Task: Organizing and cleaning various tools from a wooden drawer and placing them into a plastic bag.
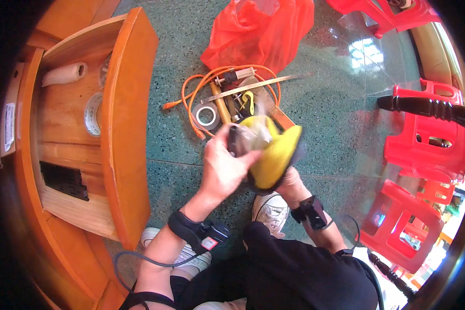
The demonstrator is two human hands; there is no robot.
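My left hand (226, 162) grips a blurred, clear plastic-wrapped item (250, 138) with a dark end, between thumb and fingers. Against it is a yellow and black fabric pouch (276, 159), held from beneath by my right hand (290, 182), whose fingers are mostly hidden behind it. Just beyond, on the floor, lie a coiled orange cable (190, 91), a roll of tape (205, 116), a wooden handle (220, 102), a long thin metal strip (252, 89), a yellow strap-like piece (248, 102) and a black and white tool-like piece (238, 74).
An orange wooden drawer (130, 128) stands pulled out at left, holding a white roll (65, 74), a tape roll (93, 114) and a black plate (64, 181). A red plastic bag (259, 37) lies at the far side. Red plastic stools (401, 224) stand at right beside a dark turned wooden leg (426, 108).
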